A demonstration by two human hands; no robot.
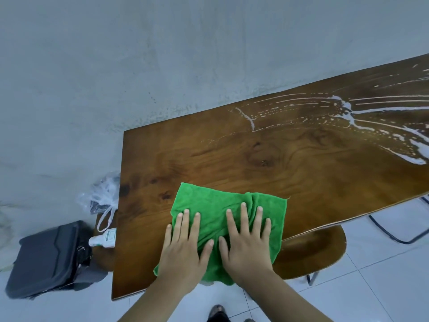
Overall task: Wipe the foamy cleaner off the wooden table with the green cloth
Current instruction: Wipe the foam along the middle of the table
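Both hands, left hand [183, 249] and right hand [247, 245], fingers spread flat, press cloth [216, 205] onto table [278, 163]; foam [348, 110] remains far right.

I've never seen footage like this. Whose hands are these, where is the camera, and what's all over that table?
There is no machine here: a person wears one camera on the head, looking down at their own bare hands. The left hand and right hand press flat, fingers spread, on a green cloth lying on the near edge of a wooden table. Neither hand grips it. White foamy cleaner streaks the table's far right part. Beside the table, lower down, are a white bottle, a plastic bag and a dark bin.
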